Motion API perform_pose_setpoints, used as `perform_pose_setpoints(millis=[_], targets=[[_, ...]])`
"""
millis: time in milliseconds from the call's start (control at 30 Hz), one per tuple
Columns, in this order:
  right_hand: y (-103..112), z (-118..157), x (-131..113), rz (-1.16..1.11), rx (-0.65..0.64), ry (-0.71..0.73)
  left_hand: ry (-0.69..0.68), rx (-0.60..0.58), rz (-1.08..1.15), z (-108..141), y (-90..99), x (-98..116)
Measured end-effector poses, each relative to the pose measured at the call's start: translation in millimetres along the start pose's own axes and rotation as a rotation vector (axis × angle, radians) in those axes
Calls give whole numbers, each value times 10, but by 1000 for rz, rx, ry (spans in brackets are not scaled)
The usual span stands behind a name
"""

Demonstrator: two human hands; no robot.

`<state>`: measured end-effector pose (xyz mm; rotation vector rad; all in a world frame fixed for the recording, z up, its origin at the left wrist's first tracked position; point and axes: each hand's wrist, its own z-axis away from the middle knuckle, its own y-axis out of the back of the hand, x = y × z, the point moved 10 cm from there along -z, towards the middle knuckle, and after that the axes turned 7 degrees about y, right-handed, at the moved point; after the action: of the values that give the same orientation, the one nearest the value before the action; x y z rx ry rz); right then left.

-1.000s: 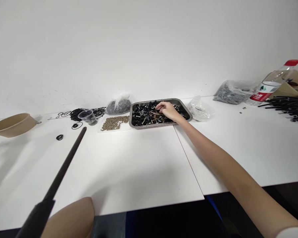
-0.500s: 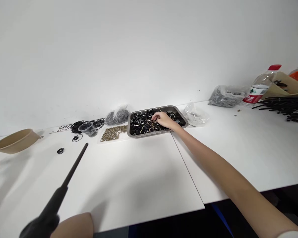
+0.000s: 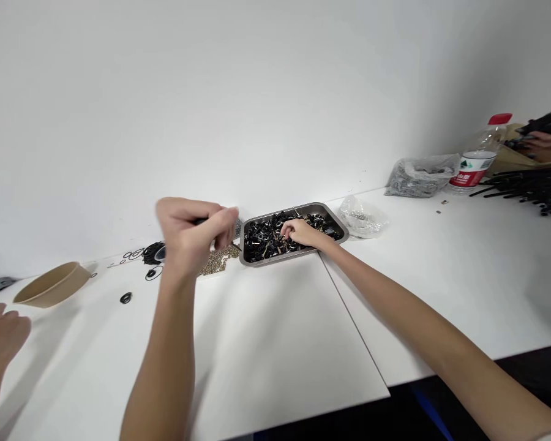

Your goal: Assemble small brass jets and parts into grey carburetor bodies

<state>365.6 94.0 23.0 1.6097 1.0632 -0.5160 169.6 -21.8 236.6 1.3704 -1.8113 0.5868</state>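
My left hand (image 3: 193, 236) is raised over the table, fingers closed round a dark tool (image 3: 201, 221). Most of the tool is hidden in the fist, and its thin tip points at the left rim of a grey metal tray (image 3: 281, 260). The tray holds mixed black parts and metal screws (image 3: 269, 239). Inside it, the fingers of my right hand (image 3: 300, 234) are pinched together among the small pieces; what is between the fingertips is too small to tell. Brass-coloured pieces (image 3: 215, 262) lie left of the tray, partly behind my left hand.
A clear bag (image 3: 362, 217) lies right of the tray. Further right are a bag of grey parts (image 3: 420, 176), a red-capped bottle (image 3: 475, 159) and black rods (image 3: 532, 190). At left are a tan bowl (image 3: 55, 285), black rings (image 3: 125, 297) and another person's hand (image 3: 4, 334).
My left hand has come up and to the right into view, swinging the dark tool from the lower left towards the tray. My right hand stays in the tray. Another hand has appeared at far right.
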Motion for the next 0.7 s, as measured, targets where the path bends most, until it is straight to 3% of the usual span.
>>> perform_pose_setpoints(millis=[100, 267, 700], targets=[[-4, 0, 15, 3, -4, -8, 95, -41, 86, -223, -45, -446], [0, 3, 20, 20, 1, -22, 209, 116, 179, -324, 222, -970], [-16, -2, 11, 45, -16, -44, 202, 209, 186, -328, 285, -1219]])
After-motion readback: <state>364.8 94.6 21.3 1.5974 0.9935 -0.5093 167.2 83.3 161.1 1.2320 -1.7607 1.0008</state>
